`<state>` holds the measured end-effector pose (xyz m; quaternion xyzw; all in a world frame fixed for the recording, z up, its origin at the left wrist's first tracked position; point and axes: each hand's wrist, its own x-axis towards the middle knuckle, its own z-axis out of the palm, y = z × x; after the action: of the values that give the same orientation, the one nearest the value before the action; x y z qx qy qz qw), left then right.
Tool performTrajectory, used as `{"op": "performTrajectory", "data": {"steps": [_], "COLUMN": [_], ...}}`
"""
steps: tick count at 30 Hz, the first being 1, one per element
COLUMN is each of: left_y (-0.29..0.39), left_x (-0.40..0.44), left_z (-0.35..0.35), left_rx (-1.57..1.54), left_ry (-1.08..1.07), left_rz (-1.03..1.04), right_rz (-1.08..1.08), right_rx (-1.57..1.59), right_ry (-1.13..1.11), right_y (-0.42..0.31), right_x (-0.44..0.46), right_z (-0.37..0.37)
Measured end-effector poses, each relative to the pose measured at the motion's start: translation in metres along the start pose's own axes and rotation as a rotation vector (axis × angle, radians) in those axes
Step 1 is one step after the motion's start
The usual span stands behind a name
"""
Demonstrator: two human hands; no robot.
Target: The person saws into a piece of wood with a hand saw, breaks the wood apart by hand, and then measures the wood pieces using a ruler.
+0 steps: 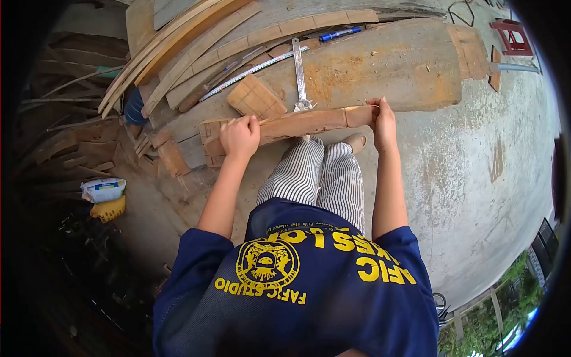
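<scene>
A long brown wooden piece point(303, 124) lies crosswise in front of my legs, at the near edge of a thick plank point(380, 71). My left hand point(240, 138) is closed on it toward its left end. Around its right end, my right hand point(383, 119) is pinched, thumb and fingers together. Just beyond the piece, a metal ruler point(299, 71) stretches away across the plank, with something pale and crumpled at its near end. A small wooden block point(256, 97) rests beyond my left hand.
Curved wooden strips point(196, 44) are stacked at the upper left, beside a measuring tape point(250, 71) and a blue marker point(340, 34). Wood scraps and a white bag point(103, 190) lie at the left. A red stool point(513, 37) stands at the upper right.
</scene>
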<state>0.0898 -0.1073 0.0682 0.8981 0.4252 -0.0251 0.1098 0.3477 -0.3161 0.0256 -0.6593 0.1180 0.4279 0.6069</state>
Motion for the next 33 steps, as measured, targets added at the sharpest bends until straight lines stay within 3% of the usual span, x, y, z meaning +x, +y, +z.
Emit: {"op": "performTrajectory", "data": {"steps": [2,4,5,7,9,11,12,13,15,16,20,21,23,25,27,33], "left_y": [-0.067,-0.111,-0.125,-0.144,-0.158,-0.165,-0.160,-0.154,-0.140,-0.136,-0.098,-0.085,-0.064,-0.056,-0.057,-0.047], "left_x": [-0.021,-0.031,-0.033,-0.037,-0.040,-0.047,-0.048,-0.048,-0.045,-0.040,0.001,0.012,0.028,0.031,0.028,0.041], "left_z": [-0.002,-0.006,-0.006,0.003,0.016,0.033,0.029,0.026,0.023,0.022,0.036,0.039,0.048,0.052,0.054,0.059], "left_rx": [0.048,0.104,0.114,0.052,-0.013,-0.034,-0.103,-0.108,0.055,-0.046,-0.127,-0.161,-0.167,-0.176,-0.184,-0.067], "left_ry": [-0.025,-0.046,-0.067,-0.039,-0.013,0.204,0.069,0.069,0.281,0.191,0.254,0.227,0.138,0.049,0.175,0.298], "left_rz": [-0.220,-0.354,-0.409,-0.409,-0.410,-0.316,-0.437,-0.440,-0.380,-0.390,-0.178,-0.163,-0.208,-0.256,-0.209,-0.069], "right_rz": [0.026,-0.194,-0.156,-0.344,-0.305,-0.327,-0.314,-0.316,-0.084,-0.086,-0.679,-0.676,-0.339,-0.417,-0.298,-0.409], "right_rx": [-0.126,-0.790,-0.810,-0.949,-0.921,-0.909,-0.921,-0.927,-0.917,-0.922,-0.982,-0.984,-0.845,-0.890,-0.884,-0.984], "right_ry": [-0.024,0.060,0.012,0.105,0.059,0.053,0.041,0.041,-0.006,-0.002,0.121,0.120,-0.019,-0.058,-0.114,-0.146], "right_y": [0.029,0.073,0.078,0.097,0.099,0.098,0.097,0.096,0.093,0.092,0.090,0.088,0.079,0.071,0.068,0.073], "right_x": [0.009,0.019,0.011,0.000,-0.004,-0.014,-0.016,-0.016,-0.016,-0.018,-0.040,-0.049,-0.068,-0.087,-0.098,-0.102], "right_z": [0.049,0.080,0.097,0.122,0.131,0.139,0.141,0.141,0.140,0.138,0.137,0.138,0.137,0.138,0.139,0.149]}}
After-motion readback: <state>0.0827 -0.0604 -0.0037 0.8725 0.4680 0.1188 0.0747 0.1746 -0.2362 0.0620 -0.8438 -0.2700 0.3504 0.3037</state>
